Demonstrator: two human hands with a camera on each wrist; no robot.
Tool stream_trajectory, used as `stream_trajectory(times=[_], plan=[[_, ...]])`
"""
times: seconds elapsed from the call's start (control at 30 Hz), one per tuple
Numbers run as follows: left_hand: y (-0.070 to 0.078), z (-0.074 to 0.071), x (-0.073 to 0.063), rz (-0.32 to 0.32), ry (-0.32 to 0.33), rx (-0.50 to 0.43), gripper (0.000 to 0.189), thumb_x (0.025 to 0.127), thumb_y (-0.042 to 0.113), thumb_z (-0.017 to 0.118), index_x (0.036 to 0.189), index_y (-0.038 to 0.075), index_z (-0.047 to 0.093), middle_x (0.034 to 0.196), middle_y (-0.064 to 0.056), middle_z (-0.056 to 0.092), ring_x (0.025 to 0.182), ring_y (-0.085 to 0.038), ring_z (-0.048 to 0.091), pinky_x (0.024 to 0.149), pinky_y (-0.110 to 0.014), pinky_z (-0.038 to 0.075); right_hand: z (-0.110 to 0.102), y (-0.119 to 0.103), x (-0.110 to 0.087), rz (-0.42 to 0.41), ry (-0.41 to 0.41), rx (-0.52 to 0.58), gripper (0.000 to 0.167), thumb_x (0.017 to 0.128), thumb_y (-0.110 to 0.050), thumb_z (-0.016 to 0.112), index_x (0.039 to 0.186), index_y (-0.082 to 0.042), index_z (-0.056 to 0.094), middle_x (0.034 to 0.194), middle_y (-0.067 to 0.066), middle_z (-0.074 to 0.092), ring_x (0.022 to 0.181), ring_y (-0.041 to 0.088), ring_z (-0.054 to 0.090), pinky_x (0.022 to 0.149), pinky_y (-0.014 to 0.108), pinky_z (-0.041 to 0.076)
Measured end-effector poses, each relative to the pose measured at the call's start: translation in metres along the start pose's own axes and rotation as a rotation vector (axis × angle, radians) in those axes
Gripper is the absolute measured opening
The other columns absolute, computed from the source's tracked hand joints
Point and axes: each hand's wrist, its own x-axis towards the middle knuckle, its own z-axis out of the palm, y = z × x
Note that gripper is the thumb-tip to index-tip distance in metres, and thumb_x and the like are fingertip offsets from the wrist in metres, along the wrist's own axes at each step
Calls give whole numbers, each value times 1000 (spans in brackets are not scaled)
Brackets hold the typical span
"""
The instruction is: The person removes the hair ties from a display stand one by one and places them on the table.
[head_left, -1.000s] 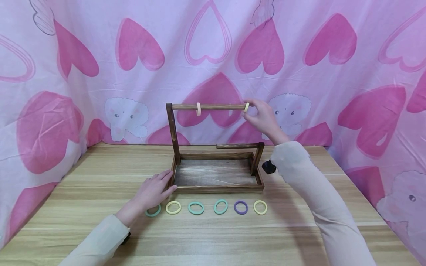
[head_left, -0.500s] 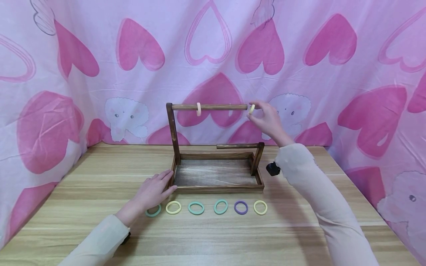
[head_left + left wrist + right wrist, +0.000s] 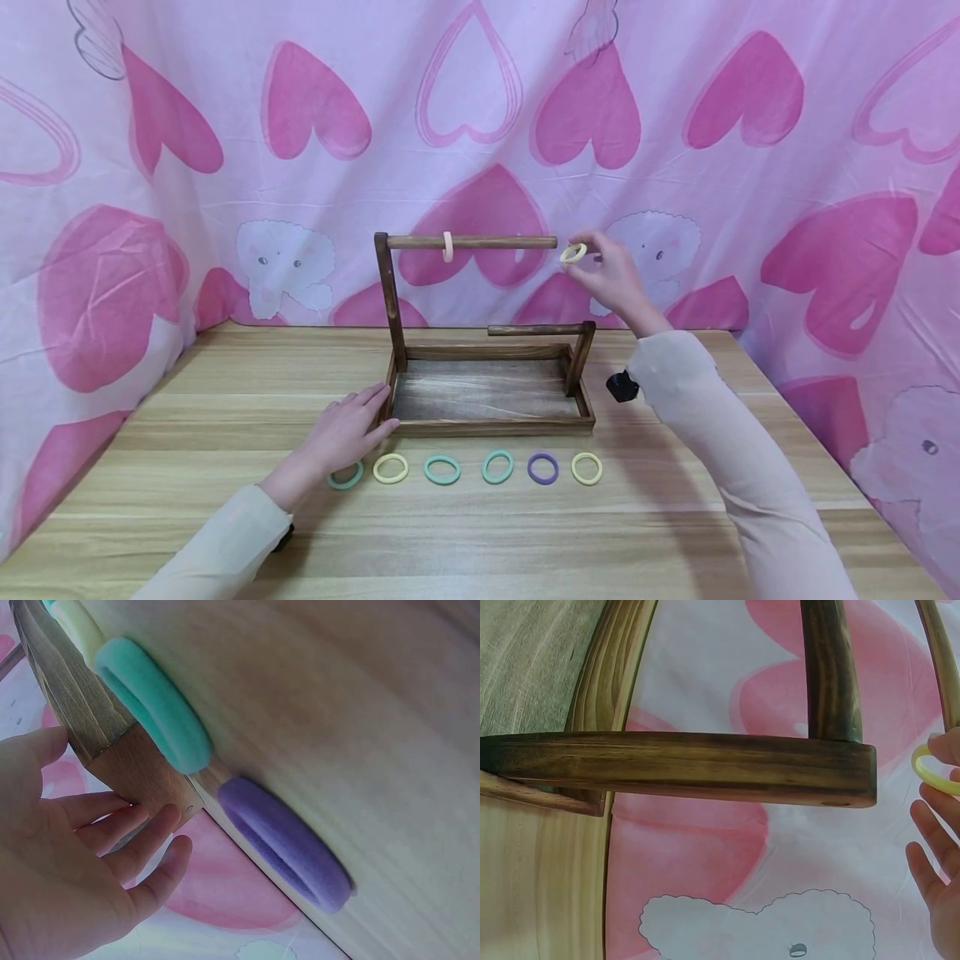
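My right hand pinches a yellow hair tie between thumb and fingers, just off the free end of the upper bar of a dark wooden rack. A pale pink hair tie hangs on that bar. My left hand rests with extended fingers at the left front corner of the rack's tray. Close by it lie a green hair tie, partly covered in the head view, and a purple one, hidden there but plain in the left wrist view.
In front of the rack lie more hair ties: yellow, green, green, purple and yellow. A lower bar juts left from the right post. Pink heart-print cloth hangs behind the table.
My right hand has drawn the yellow hair tie rightward off the upper bar's end and turned it so its opening faces the head camera more. My left hand has stayed put.
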Motion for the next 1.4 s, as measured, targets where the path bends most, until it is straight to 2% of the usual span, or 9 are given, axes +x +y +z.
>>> stream_trajectory(times=[0.43,0.77,0.93,1.03,1.13,1.27,1.4], plan=[[0,0,0,1,6,0,56,87,36,52,126,-4,45,127,-19,43,105,-43,45,80,-54,37,-2,2,-9,73,-2,75,38,75,-12,70,108,1,55,98,12,58,91,21,52,80,38,41],[-1,1,0,-9,-5,-1,57,87,38,51,127,-2,45,128,-18,43,106,-42,45,80,-53,37,-5,4,-18,117,-31,161,40,76,-8,69,111,2,53,99,14,57,91,21,51,82,37,42],[-2,2,1,-10,-5,0,57,87,38,51,127,-2,44,128,-18,43,106,-43,45,80,-53,36,-10,-12,-25,118,-37,203,38,76,-1,66,110,8,51,99,23,56,89,23,51,82,40,42],[-2,2,1,-9,-2,0,57,87,38,52,127,-2,45,128,-18,43,106,-42,45,80,-53,36,-12,-21,-29,119,-38,202,37,77,0,65,109,11,50,99,27,54,87,20,52,81,42,41],[-2,3,1,-7,1,4,56,87,37,52,127,-3,45,128,-18,43,106,-42,45,80,-53,37,-14,-22,-32,120,-42,203,35,78,1,64,109,11,51,99,26,55,85,15,52,81,42,42],[-3,3,1,-6,2,9,56,87,37,52,126,-3,45,128,-18,43,106,-42,45,80,-53,37,-15,-21,-37,132,-52,222,34,78,0,63,110,8,52,99,24,56,84,13,53,80,37,43],[-3,3,1,-5,0,13,57,87,37,52,126,-3,45,128,-18,43,106,-41,45,80,-53,37,-16,-20,-41,148,-58,259,36,78,1,63,112,6,52,100,24,57,83,14,55,73,26,47]])
